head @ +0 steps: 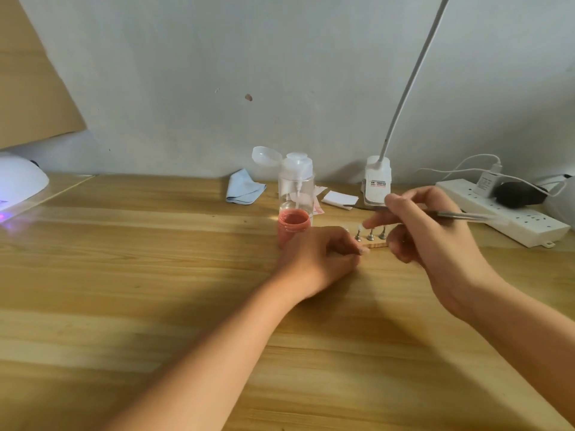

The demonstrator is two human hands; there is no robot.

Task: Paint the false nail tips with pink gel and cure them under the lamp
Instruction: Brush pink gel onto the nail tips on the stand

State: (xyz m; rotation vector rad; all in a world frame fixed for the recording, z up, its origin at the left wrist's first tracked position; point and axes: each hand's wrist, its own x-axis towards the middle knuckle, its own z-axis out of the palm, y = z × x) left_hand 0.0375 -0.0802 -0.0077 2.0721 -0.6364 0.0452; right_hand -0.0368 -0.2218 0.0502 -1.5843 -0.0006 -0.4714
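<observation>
Centre-right: right hand [435,231] pinches a metal-handled brush [463,216], its tip hidden, above nail tips [361,228] on a wooden holder [378,245]. Left hand [323,256] lies curled at the holder's left end; blurred, grip unclear. Open pink gel jar [292,227] is just left, pump bottle [297,181] behind it. Curing lamp [18,185] glows at far left on the table [155,275].

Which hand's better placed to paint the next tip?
Right. The right hand grips the brush over the nail tips; the left hand rests by the stand, holding no brush.
</observation>
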